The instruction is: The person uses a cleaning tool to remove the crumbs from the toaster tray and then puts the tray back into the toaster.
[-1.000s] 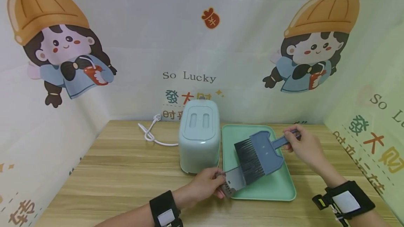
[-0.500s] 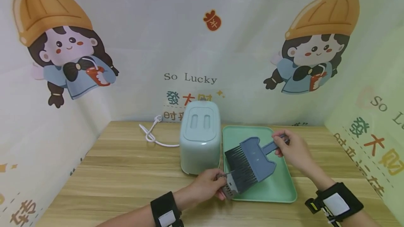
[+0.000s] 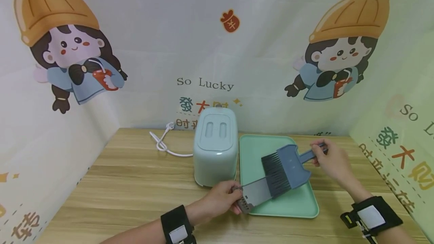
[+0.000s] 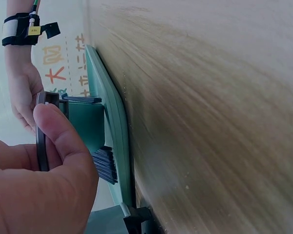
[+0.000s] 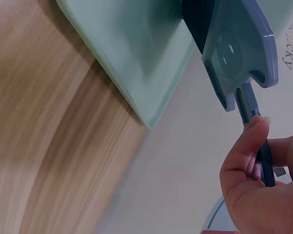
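My left hand [image 3: 220, 200] pinches the perforated end of a flat grey crumb tray [image 3: 257, 193], which extends right over a green serving tray [image 3: 258, 144]. A small blue brush [image 3: 293, 166] with dark bristles is held by its handle in my right hand [image 3: 332, 159], thumb and fingers pinching near the end. Its bristles lie over the far part of the crumb tray and hide that end. From the right wrist view, the brush head [image 5: 239, 48] is tilted above the green tray. The left wrist view shows the bristles [image 4: 105, 165] reaching below the crumb tray's edge.
A pale green toaster [image 3: 215, 165] stands just left of the green tray, close behind my left hand. Its white cord [image 3: 161, 146] lies knotted on the wooden table [image 3: 135, 183]. A printed cloth [image 3: 152, 48] hangs behind and at both sides.
The brush first slid left and down along the crumb tray towards my left hand, then back right, uncovering more of the tray. My left hand stayed nearly still.
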The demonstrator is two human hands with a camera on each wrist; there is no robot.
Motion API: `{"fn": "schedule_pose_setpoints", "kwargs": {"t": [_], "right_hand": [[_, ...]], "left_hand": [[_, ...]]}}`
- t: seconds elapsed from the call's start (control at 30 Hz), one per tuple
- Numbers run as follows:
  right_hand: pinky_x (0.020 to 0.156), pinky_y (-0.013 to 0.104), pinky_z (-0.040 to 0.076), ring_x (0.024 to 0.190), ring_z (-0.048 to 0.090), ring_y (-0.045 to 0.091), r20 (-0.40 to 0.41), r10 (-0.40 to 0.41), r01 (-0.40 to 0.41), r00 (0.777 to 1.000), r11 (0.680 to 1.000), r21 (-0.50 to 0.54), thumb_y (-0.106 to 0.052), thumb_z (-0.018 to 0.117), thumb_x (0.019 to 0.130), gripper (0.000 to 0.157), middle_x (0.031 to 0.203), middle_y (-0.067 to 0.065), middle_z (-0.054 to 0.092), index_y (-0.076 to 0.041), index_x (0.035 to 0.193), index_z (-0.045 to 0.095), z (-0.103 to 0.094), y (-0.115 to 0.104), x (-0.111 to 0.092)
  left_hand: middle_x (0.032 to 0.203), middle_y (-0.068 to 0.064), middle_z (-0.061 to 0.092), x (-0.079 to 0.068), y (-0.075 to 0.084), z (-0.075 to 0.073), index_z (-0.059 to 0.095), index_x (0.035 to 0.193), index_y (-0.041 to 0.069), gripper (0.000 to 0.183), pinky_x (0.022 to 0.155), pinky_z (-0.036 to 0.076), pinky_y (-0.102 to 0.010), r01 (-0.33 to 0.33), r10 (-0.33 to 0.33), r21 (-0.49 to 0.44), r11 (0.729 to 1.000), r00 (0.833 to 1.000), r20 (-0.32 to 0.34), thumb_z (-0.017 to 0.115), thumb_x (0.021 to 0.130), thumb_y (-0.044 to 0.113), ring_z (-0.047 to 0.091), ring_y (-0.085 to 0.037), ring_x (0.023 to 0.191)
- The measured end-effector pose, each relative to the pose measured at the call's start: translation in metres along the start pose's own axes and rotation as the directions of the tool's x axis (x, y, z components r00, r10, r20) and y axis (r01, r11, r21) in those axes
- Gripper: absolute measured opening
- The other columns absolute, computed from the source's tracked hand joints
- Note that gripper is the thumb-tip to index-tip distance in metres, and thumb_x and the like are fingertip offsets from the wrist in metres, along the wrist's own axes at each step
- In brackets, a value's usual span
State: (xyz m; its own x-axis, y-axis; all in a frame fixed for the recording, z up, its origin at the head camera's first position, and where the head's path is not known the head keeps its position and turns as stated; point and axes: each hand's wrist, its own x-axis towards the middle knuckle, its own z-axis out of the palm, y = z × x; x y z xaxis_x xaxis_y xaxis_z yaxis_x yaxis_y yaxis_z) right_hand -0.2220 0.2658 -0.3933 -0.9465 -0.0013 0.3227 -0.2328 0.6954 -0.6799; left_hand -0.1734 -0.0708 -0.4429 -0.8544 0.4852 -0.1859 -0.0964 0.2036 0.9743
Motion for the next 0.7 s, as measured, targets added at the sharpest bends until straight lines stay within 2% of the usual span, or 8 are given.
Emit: {"fn": "schedule_pose_setpoints", "kwargs": {"t": [0.2, 0.33, 0.43, 0.53, 0.7], "right_hand": [[0.048, 0.03, 0.054, 0.06, 0.063, 0.019, -0.022, -0.03, 0.03, 0.999, 0.999, 0.031, -0.023, 0.049, 0.102, 0.024, 0.079, 0.015, 0.059, -0.001, 0.109, 0.056, -0.008, -0.018, 0.004], [0.048, 0.031, 0.054, 0.058, 0.061, 0.02, 0.011, -0.066, 0.064, 0.998, 0.992, 0.111, -0.019, 0.052, 0.1, 0.019, 0.077, 0.016, 0.059, -0.002, 0.107, 0.056, -0.004, -0.037, 0.005], [0.048, 0.03, 0.054, 0.056, 0.061, 0.019, 0.038, -0.104, 0.099, 0.994, 0.986, 0.133, -0.015, 0.054, 0.099, 0.014, 0.075, 0.014, 0.058, -0.002, 0.105, 0.057, 0.002, -0.045, 0.003], [0.048, 0.029, 0.054, 0.056, 0.06, 0.019, 0.047, -0.123, 0.116, 0.991, 0.985, 0.129, -0.012, 0.054, 0.098, 0.013, 0.074, 0.012, 0.057, -0.001, 0.105, 0.057, 0.006, -0.045, -0.001], [0.048, 0.028, 0.053, 0.055, 0.06, 0.019, 0.024, -0.113, 0.111, 0.993, 0.989, 0.098, -0.012, 0.053, 0.099, 0.015, 0.075, 0.013, 0.057, 0.001, 0.106, 0.057, 0.005, -0.031, -0.003]], "left_hand": [[0.081, -0.01, 0.065, 0.002, -0.002, -0.001, 0.058, 0.11, -0.002, 0.019, 0.059, 0.056, -0.029, -0.006, 0.006, -0.009, 1.0, 1.0, -0.006, 0.049, 0.097, 0.01, 0.061, -0.016, 0.062], [0.082, -0.011, 0.065, 0.002, -0.001, -0.002, 0.057, 0.111, -0.003, 0.02, 0.059, 0.055, -0.028, -0.021, 0.021, -0.008, 1.0, 1.0, -0.016, 0.05, 0.097, 0.011, 0.061, -0.017, 0.063], [0.085, -0.011, 0.065, 0.001, 0.001, -0.003, 0.057, 0.113, -0.002, 0.022, 0.06, 0.056, -0.028, -0.021, 0.021, -0.009, 1.0, 1.0, -0.014, 0.05, 0.098, 0.012, 0.062, -0.017, 0.064], [0.085, -0.011, 0.065, 0.0, 0.003, -0.003, 0.057, 0.113, -0.001, 0.022, 0.06, 0.056, -0.028, -0.024, 0.024, -0.007, 1.0, 1.0, -0.009, 0.05, 0.098, 0.013, 0.062, -0.018, 0.065], [0.083, -0.01, 0.066, -0.001, 0.004, -0.003, 0.058, 0.112, 0.0, 0.02, 0.061, 0.056, -0.029, -0.033, 0.033, -0.003, 0.999, 0.999, -0.003, 0.05, 0.098, 0.012, 0.062, -0.017, 0.064]]}}
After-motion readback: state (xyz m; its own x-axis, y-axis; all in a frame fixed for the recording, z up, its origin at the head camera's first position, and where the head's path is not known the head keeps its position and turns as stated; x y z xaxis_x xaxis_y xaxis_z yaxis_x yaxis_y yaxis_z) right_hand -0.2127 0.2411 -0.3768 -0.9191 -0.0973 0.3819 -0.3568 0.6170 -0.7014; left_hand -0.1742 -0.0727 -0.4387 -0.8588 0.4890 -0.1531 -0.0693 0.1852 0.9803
